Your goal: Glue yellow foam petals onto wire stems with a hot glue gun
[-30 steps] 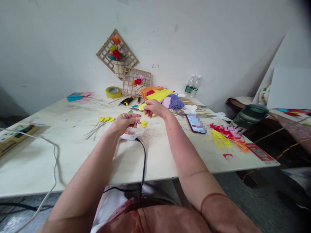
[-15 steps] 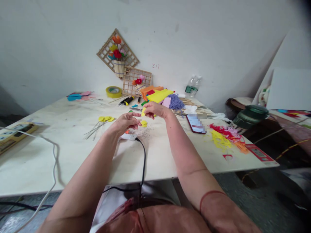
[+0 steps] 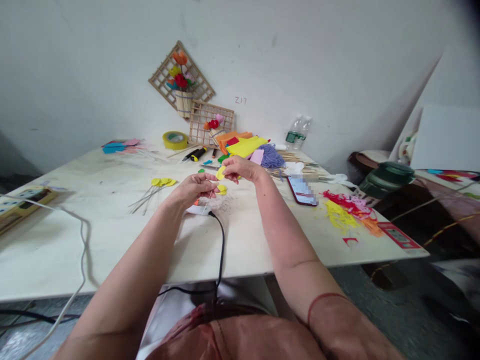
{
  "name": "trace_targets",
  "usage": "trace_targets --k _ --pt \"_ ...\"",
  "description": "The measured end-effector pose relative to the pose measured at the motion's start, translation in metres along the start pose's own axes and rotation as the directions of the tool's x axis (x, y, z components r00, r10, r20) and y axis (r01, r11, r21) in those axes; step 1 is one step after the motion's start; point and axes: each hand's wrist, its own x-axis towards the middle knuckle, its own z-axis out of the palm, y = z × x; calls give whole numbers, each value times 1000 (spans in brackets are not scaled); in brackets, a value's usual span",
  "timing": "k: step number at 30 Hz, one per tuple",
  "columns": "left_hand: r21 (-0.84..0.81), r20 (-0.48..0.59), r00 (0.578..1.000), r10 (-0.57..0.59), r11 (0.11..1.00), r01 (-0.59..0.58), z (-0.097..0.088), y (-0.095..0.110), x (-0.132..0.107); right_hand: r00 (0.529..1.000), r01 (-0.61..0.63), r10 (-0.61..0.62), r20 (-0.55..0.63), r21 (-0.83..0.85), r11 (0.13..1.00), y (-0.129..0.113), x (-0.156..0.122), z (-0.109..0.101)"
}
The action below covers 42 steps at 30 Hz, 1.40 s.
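My left hand is closed in a pinch on a thin wire stem that slants down toward the table. My right hand is closed on a small yellow petal piece held just above the wire's upper end. Another yellow petal lies on the table below the hands. A white glue gun with a black cord rests under my left hand. Finished yellow petals on wires lie to the left.
A phone lies right of my right arm, with red, yellow and pink scraps beyond it. Coloured sheets, purple yarn, a tape roll, lattice frames with flowers and a bottle stand at the back. A power strip sits far left.
My right hand has come down and nearer to the left hand, bringing the yellow petal close to the wire. The wire now shows below my left fingers.
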Motion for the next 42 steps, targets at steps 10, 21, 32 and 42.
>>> trace_targets --k 10,21,32,42 --pt "2 -122 992 41 999 -41 0 -1 1 993 18 -10 -118 72 997 3 7 4" --pt "28 -108 993 39 999 -36 -1 -1 1 989 22 -10 -148 79 997 -1 9 12" --pt "34 -113 993 42 999 -39 -2 -3 1 988 15 2 -153 110 994 0 12 12" --pt "41 -135 990 40 999 -35 0 -1 0 984 4 16 -176 112 994 -3 10 16"
